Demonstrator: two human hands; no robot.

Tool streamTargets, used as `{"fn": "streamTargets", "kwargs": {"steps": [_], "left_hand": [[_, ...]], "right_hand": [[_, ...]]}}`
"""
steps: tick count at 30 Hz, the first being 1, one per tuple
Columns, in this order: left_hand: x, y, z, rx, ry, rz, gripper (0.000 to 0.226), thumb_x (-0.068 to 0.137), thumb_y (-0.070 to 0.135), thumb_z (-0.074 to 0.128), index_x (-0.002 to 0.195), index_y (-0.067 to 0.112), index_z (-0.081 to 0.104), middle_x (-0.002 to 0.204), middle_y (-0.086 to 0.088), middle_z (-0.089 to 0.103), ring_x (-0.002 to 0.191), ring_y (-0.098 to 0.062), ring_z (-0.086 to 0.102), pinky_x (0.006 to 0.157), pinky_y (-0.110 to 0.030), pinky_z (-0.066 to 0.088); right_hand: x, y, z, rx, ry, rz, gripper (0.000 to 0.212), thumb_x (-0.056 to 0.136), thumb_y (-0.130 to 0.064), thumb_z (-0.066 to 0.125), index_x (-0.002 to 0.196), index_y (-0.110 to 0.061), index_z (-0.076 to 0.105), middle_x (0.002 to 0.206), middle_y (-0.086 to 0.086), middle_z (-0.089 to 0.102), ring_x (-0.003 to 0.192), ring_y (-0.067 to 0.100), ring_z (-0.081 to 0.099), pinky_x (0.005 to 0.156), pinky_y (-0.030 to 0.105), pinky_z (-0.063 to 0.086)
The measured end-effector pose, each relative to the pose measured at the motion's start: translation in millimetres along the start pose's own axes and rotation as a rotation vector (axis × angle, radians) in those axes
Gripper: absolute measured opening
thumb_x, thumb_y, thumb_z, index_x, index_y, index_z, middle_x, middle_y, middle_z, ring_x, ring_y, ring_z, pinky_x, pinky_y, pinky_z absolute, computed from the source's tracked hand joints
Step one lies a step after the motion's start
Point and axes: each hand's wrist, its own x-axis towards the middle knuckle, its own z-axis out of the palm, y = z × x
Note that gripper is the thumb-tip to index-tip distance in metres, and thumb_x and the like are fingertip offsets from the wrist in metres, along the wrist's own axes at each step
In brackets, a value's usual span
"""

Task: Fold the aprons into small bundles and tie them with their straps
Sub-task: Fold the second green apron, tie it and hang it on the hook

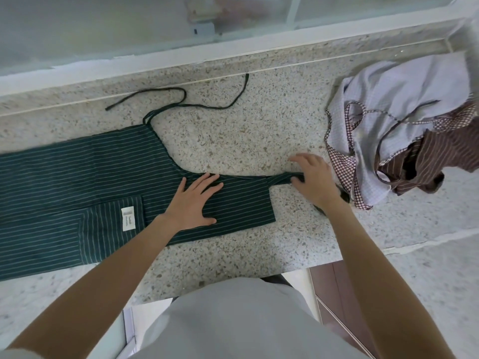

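A dark green apron with thin white stripes [77, 177] lies flat along the speckled stone counter [233, 141], folded lengthwise, with a white label on its pocket. My left hand [197, 200] presses flat on its bib, fingers spread. My right hand [313, 177] rests on the neck strap [282, 178] at the bib's right end, thumb and fingers around the strap. The waist straps [181, 99] trail loose across the counter behind the apron.
A heap of other aprons [404, 141], pale lilac, brown check and brown stripe, lies at the counter's right end. A raised ledge and frosted window run along the back. The counter's front edge is near my body; a brown cabinet door [337, 294] is below.
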Motion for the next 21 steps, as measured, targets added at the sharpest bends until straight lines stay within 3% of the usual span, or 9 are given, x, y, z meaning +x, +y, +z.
{"fn": "streamTargets", "kwargs": {"steps": [2, 4, 7, 9, 11, 13, 15, 17, 21], "left_hand": [[1, 0, 0, 0.006, -0.003, -0.002, 0.098, 0.073, 0.062, 0.064, 0.148, 0.034, 0.007, 0.157, 0.012, -0.005, 0.143, -0.008, -0.01, 0.114, -0.057, -0.001], [0, 0, 0, 0.027, -0.018, 0.005, 0.101, 0.072, 0.062, 0.064, 0.149, 0.034, 0.005, 0.156, 0.012, -0.007, 0.143, -0.008, -0.011, 0.114, -0.058, 0.0], [-3, 3, 2, 0.068, -0.046, 0.009, 0.102, 0.073, 0.063, 0.063, 0.149, 0.033, 0.002, 0.156, 0.013, -0.01, 0.143, -0.009, -0.012, 0.114, -0.057, -0.002], [-7, 6, 6, 0.079, 0.0, 0.015, 0.1, 0.074, 0.064, 0.061, 0.148, 0.034, 0.003, 0.156, 0.011, -0.01, 0.143, -0.011, -0.012, 0.114, -0.056, -0.003], [-15, 6, 9, 0.065, 0.117, 0.035, 0.09, 0.078, 0.061, 0.06, 0.148, 0.033, 0.011, 0.157, 0.008, -0.003, 0.144, -0.013, -0.007, 0.115, -0.055, 0.001], [-30, 3, 15, -0.018, 0.268, 0.022, 0.071, 0.085, 0.055, 0.053, 0.145, 0.03, 0.027, 0.156, 0.004, 0.014, 0.144, -0.016, 0.007, 0.116, -0.052, 0.01], [-52, -1, 24, -0.129, 0.404, -0.072, 0.057, 0.089, 0.053, 0.042, 0.139, 0.026, 0.039, 0.15, 0.002, 0.03, 0.14, -0.018, 0.023, 0.114, -0.049, 0.02], [-75, -7, 36, -0.241, 0.491, -0.225, 0.056, 0.088, 0.054, 0.037, 0.133, 0.022, 0.046, 0.143, -0.001, 0.041, 0.132, -0.022, 0.035, 0.111, -0.048, 0.027], [-134, -37, 71, -0.226, 0.509, -0.521, 0.059, 0.083, 0.059, 0.047, 0.129, 0.022, 0.047, 0.139, -0.005, 0.043, 0.131, -0.03, 0.037, 0.108, -0.057, 0.023]], "right_hand": [[-1, -2, 10, -0.16, -0.109, -0.022, 0.043, 0.09, -0.03, 0.056, 0.131, -0.023, 0.045, 0.132, 0.004, 0.049, 0.125, 0.028, 0.039, 0.109, 0.045, 0.027], [0, 4, 11, -0.279, -0.126, -0.066, 0.027, 0.092, -0.027, 0.053, 0.119, -0.021, 0.052, 0.118, 0.004, 0.057, 0.112, 0.026, 0.048, 0.101, 0.04, 0.032], [4, 18, 5, -0.336, 0.048, -0.089, 0.014, 0.087, -0.015, 0.061, 0.101, -0.018, 0.06, 0.103, 0.006, 0.062, 0.102, 0.028, 0.053, 0.095, 0.04, 0.037], [3, 23, 3, -0.361, 0.111, -0.059, 0.027, 0.084, -0.014, 0.065, 0.11, -0.02, 0.059, 0.116, 0.01, 0.058, 0.114, 0.032, 0.047, 0.102, 0.045, 0.035], [-1, 17, 2, -0.363, 0.012, -0.049, 0.052, 0.084, -0.019, 0.064, 0.132, -0.025, 0.045, 0.14, 0.013, 0.041, 0.133, 0.036, 0.03, 0.112, 0.051, 0.021], [-13, -1, 8, -0.328, -0.068, -0.115, 0.061, 0.086, -0.022, 0.062, 0.14, -0.025, 0.035, 0.15, 0.013, 0.025, 0.141, 0.037, 0.014, 0.115, 0.052, 0.01], [-32, -30, 22, -0.227, -0.082, -0.27, 0.058, 0.085, -0.02, 0.062, 0.138, -0.021, 0.04, 0.15, 0.014, 0.027, 0.141, 0.037, 0.014, 0.115, 0.053, 0.012], [-49, -66, 41, -0.103, -0.087, -0.437, 0.048, 0.084, -0.018, 0.063, 0.13, -0.018, 0.05, 0.142, 0.012, 0.041, 0.137, 0.034, 0.027, 0.112, 0.052, 0.023], [-65, -152, 92, -0.007, -0.22, -0.669, 0.035, 0.09, -0.018, 0.058, 0.124, -0.014, 0.056, 0.13, 0.006, 0.052, 0.125, 0.026, 0.041, 0.104, 0.042, 0.036]]}}
